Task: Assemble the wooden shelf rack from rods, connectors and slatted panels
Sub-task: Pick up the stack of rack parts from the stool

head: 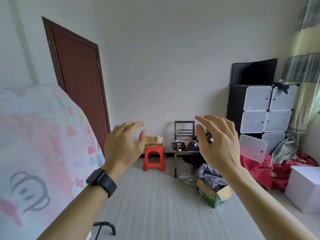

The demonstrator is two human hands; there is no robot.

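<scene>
Both hands are held up in the air before the camera, well apart from the parts; the left hand is seen at about 8 o'clock from the centre of the view, its fingers loosely spread and lightly bent, with nothing held; a thin ring is worn on one finger and a black wristband on the wrist. The right hand is raised at about 4 o'clock, fingers extended and relaxed, likewise grasping nothing; a small dark brown object on one finger is blurred and may be a ring.

The wooden rods are laid side by side on top of a red stool, just below the centre at 6 o'clock, between the two hands and against the far wall; the white connectors are piled at the rods' 3 o'clock end, touching them.

A dark chair is set just beside the stool at its 3 o'clock; a small mallet and other small items are laid on its seat. An open cardboard box with grey cloth in it is placed on the floor at 5 o'clock; a black-framed cube cabinet is stood at 3 o'clock, a brown door at 10 o'clock, and a patterned cover at 9 o'clock.
</scene>
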